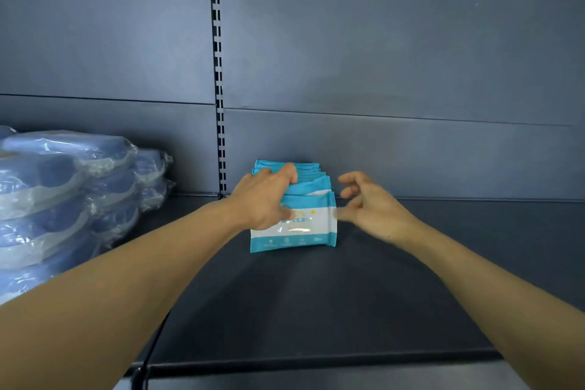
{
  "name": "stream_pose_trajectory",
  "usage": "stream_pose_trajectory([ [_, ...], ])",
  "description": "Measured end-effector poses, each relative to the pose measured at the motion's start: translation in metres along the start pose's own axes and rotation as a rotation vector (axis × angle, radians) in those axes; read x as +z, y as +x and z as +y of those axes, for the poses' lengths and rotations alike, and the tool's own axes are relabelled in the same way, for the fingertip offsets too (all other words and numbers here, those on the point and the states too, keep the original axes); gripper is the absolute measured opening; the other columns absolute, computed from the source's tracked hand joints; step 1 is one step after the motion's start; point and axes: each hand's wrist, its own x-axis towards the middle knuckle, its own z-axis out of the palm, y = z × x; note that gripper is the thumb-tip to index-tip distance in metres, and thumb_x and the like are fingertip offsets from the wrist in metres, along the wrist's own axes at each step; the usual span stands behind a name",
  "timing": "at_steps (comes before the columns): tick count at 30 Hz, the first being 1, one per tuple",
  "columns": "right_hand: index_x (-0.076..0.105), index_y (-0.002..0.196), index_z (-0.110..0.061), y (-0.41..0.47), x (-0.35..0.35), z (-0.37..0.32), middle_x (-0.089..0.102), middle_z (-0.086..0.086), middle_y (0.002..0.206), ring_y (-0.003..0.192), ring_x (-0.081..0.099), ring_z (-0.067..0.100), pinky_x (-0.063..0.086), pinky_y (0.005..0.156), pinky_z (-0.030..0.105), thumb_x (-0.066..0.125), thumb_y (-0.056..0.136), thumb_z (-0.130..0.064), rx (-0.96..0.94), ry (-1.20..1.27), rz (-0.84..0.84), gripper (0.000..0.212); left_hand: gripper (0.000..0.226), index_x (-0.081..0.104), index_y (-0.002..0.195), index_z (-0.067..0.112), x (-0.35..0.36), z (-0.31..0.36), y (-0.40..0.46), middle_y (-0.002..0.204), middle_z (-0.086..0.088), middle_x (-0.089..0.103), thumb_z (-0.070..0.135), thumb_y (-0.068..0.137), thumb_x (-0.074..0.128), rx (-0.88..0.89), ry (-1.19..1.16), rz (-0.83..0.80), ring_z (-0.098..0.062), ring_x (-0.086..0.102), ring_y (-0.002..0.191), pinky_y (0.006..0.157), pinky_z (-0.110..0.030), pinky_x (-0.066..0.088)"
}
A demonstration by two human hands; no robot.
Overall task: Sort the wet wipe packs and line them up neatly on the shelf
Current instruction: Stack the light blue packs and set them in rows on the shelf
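Several teal-and-white wet wipe packs [300, 228] stand in a row on the dark shelf [316, 310], running from the front pack back to the rear panel. My left hand [266, 196] grips the left side of the row, fingers over the tops of the packs and thumb on the front pack's face. My right hand [367, 206] hovers just right of the row with fingers spread and loosely bent, its fingertips at the front pack's right edge, holding nothing.
Stacks of blue items in clear plastic wrap [63, 193] fill the shelf's left end. A slotted upright [218, 73] splits the grey back panel. The shelf's front lip [316, 361] runs below my forearms.
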Motion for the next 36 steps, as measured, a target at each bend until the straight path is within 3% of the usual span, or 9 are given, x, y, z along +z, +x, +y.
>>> stream_pose_trajectory([
  [3,0.018,0.145,-0.032,-0.003,0.011,-0.003,0.044,-0.004,0.123,0.081,0.059,0.010,0.048,0.073,0.020,0.080,0.071,-0.019,-0.048,-0.189,-0.056,0.097,0.042,0.044,0.120,0.029,0.008,-0.007,0.001,0.118,0.007,0.047,0.034,0.084,0.066,0.012,0.027,0.032,-0.018,0.037,0.115,0.094,-0.035,0.032],
  [6,0.006,0.147,-0.038,0.001,0.022,0.000,0.044,-0.001,0.126,0.096,0.056,0.016,0.050,0.084,0.028,0.082,0.066,-0.014,-0.092,-0.256,-0.035,0.113,0.070,0.031,0.141,0.032,0.012,-0.013,-0.009,0.131,0.005,0.034,0.038,0.082,0.067,-0.019,0.040,0.082,-0.018,0.028,0.122,0.100,-0.037,0.031],
  [9,0.016,0.146,-0.034,0.002,0.024,0.002,0.044,0.000,0.128,0.104,0.055,0.019,0.049,0.091,0.032,0.081,0.069,-0.015,-0.085,-0.297,-0.034,0.102,0.094,0.021,0.143,0.027,0.013,-0.019,-0.028,0.130,0.001,0.028,0.046,0.070,0.077,-0.174,-0.014,0.138,-0.020,0.027,0.123,0.100,-0.038,0.037],
  [11,0.023,0.143,-0.032,0.000,0.024,0.002,0.046,0.000,0.129,0.105,0.054,0.018,0.048,0.091,0.031,0.080,0.071,-0.015,-0.077,-0.302,-0.038,0.094,0.102,0.018,0.139,0.025,0.019,-0.023,-0.036,0.129,-0.001,0.032,0.045,0.063,0.082,-0.258,-0.080,0.066,-0.022,0.036,0.121,0.098,-0.041,0.043],
  [14,0.028,0.136,-0.028,0.000,0.027,-0.001,0.048,0.000,0.127,0.100,0.052,0.015,0.047,0.086,0.028,0.079,0.072,-0.014,-0.078,-0.295,-0.003,0.083,0.097,0.013,0.138,0.026,0.028,-0.024,-0.040,0.124,-0.003,0.050,0.033,0.069,0.080,-0.286,-0.151,0.008,-0.024,0.054,0.106,0.087,-0.042,0.049],
  [18,0.031,0.126,-0.023,0.006,0.033,-0.008,0.048,0.002,0.130,0.103,0.051,0.018,0.047,0.086,0.032,0.078,0.074,-0.014,-0.082,-0.325,0.048,0.071,0.087,0.015,0.138,0.021,0.034,-0.022,-0.034,0.116,-0.006,0.057,0.023,0.075,0.076,-0.308,-0.101,0.114,-0.025,0.057,0.098,0.075,-0.037,0.049],
  [24,0.021,0.140,-0.020,0.002,0.037,-0.006,0.053,0.006,0.125,0.106,0.055,0.024,0.050,0.084,0.035,0.076,0.074,-0.014,0.000,-0.307,0.038,0.086,0.084,0.018,0.138,0.018,0.036,-0.028,-0.032,0.115,-0.007,0.057,0.025,0.077,0.075,-0.313,-0.109,0.139,-0.026,0.058,0.097,0.071,-0.033,0.045],
  [31,0.024,0.135,-0.021,0.007,0.041,-0.006,0.058,0.008,0.115,0.096,0.059,0.025,0.053,0.080,0.041,0.073,0.075,-0.009,0.006,-0.302,0.061,0.078,0.071,0.028,0.125,0.015,0.039,-0.027,-0.026,0.119,-0.006,0.055,0.023,0.075,0.077,-0.309,-0.180,0.125,-0.023,0.059,0.098,0.073,-0.034,0.052],
  [36,0.013,0.146,-0.027,0.003,0.027,-0.007,0.038,0.002,0.141,0.124,0.045,0.021,0.041,0.098,0.032,0.081,0.070,-0.020,0.003,-0.296,0.007,0.102,0.102,0.015,0.141,0.025,0.028,-0.036,-0.025,0.130,-0.004,0.032,0.031,0.064,0.084,-0.328,-0.197,0.182,-0.023,0.049,0.112,0.088,-0.040,0.049],
])
